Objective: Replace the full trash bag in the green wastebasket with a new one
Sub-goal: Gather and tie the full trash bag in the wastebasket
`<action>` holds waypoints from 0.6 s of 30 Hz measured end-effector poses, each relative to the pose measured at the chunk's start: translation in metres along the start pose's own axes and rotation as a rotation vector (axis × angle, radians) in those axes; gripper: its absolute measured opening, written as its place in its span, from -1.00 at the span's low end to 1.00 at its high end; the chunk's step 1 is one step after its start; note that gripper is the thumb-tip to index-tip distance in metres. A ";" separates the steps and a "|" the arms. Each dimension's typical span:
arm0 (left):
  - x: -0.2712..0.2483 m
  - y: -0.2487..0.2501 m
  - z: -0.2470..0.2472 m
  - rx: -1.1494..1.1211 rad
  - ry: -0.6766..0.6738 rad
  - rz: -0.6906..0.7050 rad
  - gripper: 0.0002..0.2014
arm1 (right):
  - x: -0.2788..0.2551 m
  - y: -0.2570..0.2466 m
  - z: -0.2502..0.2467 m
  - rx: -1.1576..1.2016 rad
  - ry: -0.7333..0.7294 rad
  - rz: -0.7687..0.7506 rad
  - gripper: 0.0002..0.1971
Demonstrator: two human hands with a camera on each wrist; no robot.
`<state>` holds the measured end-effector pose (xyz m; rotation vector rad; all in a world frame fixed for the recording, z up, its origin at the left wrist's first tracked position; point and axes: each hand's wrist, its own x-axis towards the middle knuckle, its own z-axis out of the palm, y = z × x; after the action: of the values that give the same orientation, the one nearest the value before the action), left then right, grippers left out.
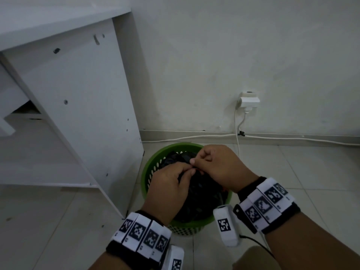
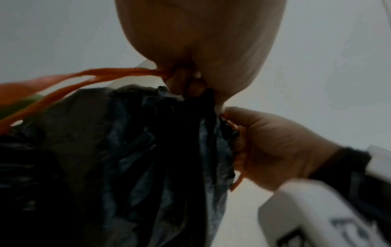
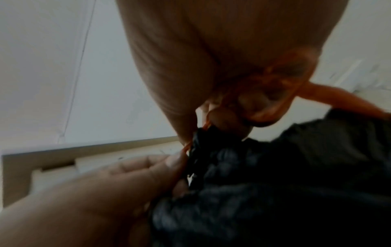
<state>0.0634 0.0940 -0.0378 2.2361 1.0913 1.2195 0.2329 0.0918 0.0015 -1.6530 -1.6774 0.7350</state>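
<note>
A green perforated wastebasket (image 1: 150,172) stands on the floor by a white cabinet, holding a full black trash bag (image 1: 202,193). Both hands meet over the bag's gathered top. My left hand (image 1: 171,184) pinches the bunched black plastic and an orange drawstring (image 2: 101,75) that runs off to the left. My right hand (image 1: 212,162) has the orange drawstring (image 3: 300,90) looped round its fingers and grips it at the bag's neck (image 3: 203,142). The knot area between the fingers is mostly hidden.
A white cabinet side panel (image 1: 87,106) stands close to the left of the basket. A white wall is behind, with a socket and plug (image 1: 249,102) and a cable (image 1: 194,137) along the skirting. Tiled floor (image 1: 292,172) lies to the right.
</note>
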 end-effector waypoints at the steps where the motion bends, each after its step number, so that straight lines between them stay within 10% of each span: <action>1: 0.001 0.001 0.000 -0.034 -0.016 -0.083 -0.88 | -0.001 0.001 0.003 -0.012 0.063 -0.011 -0.81; 7: 0.012 0.008 -0.017 -0.610 -0.171 -0.681 -0.79 | -0.018 0.007 0.016 -0.262 0.429 -0.421 -0.83; 18: 0.019 0.000 -0.024 -0.600 -0.101 -0.609 -0.94 | -0.024 0.013 0.040 -0.318 0.373 -0.488 -0.76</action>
<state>0.0500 0.1077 -0.0146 1.3620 1.0702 0.9787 0.2098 0.0711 -0.0351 -1.3789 -1.8695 -0.0766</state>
